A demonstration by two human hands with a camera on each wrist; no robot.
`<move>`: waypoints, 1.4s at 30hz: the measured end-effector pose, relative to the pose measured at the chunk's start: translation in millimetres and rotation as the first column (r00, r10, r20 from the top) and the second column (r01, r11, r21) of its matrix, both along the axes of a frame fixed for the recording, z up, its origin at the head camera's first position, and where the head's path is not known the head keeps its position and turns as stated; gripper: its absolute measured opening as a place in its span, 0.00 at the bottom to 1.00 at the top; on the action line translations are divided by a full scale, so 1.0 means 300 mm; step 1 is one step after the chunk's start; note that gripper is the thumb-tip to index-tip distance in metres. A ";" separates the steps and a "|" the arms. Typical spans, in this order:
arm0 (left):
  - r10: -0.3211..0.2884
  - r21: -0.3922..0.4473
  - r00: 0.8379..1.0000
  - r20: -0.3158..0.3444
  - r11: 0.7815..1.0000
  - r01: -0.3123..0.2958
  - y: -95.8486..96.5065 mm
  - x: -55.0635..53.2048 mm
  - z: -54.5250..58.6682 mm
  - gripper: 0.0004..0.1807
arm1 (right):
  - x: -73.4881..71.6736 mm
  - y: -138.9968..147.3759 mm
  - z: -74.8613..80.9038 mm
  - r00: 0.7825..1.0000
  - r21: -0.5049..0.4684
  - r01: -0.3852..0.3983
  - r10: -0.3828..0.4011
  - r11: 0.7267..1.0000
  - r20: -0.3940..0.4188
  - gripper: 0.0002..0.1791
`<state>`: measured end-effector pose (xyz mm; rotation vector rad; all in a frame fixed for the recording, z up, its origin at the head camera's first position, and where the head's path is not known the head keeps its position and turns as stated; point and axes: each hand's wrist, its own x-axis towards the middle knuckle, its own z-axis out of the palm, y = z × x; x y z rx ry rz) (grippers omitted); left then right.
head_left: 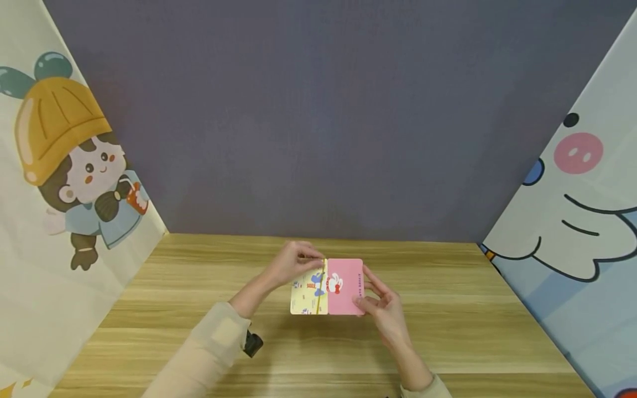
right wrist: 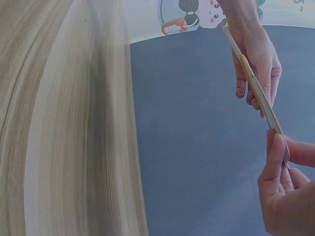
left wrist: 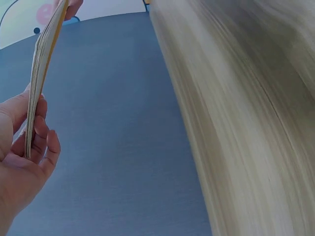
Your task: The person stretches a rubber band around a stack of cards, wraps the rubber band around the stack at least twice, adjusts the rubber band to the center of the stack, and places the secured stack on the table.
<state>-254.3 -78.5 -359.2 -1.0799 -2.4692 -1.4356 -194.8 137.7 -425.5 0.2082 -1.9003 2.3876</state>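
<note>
A small notebook (head_left: 345, 287) is held up above the table. Its right half is pink with a white rabbit, and its left half is pale yellow with blue and purple figures. A yellow elastic band (head_left: 319, 298) runs down the yellow half near the middle. My left hand (head_left: 298, 260) holds the notebook at the top edge of the yellow half, close to the band; the left wrist view shows the page edges (left wrist: 38, 73) between thumb and fingers. With thumb in front and fingers behind, my right hand (head_left: 385, 309) pinches the pink half's right edge.
The wood-grain table (head_left: 478, 331) lies under both hands. A dark grey panel (head_left: 318, 121) rises behind it. Cartoon-printed sheets flank it, a child in a yellow hat (head_left: 64, 127) on the left, a pig-nosed figure (head_left: 577, 155) on the right.
</note>
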 end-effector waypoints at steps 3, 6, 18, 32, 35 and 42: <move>-0.007 0.007 1.000 0.011 1.000 0.006 0.007 0.035 0.035 0.08 | 0.001 -0.002 -0.001 1.000 0.000 0.003 -0.003 1.000 -0.002 0.37; -0.014 0.001 1.000 0.019 1.000 0.014 0.008 0.039 0.031 0.08 | 0.003 -0.005 -0.003 1.000 0.004 0.001 -0.001 1.000 0.003 0.37; -0.004 0.008 0.999 0.032 1.000 0.004 0.017 -0.025 -0.058 0.12 | 0.002 -0.007 -0.013 1.000 0.008 -0.011 0.011 1.000 0.002 0.36; 0.154 -0.014 0.947 -0.282 0.986 -0.164 0.022 -0.003 -0.014 0.11 | -0.005 -0.001 -0.012 1.000 -0.008 -0.009 0.009 1.000 0.009 0.36; 0.183 0.031 0.935 -0.303 0.983 -0.182 0.020 0.017 -0.007 0.11 | -0.014 0.004 -0.016 1.000 -0.020 -0.004 0.005 1.000 0.015 0.37; 0.268 0.161 0.905 -0.331 0.961 -0.225 0.025 0.074 -0.016 0.09 | -0.086 0.041 -0.108 0.987 -0.083 -0.071 0.058 0.994 -0.150 0.39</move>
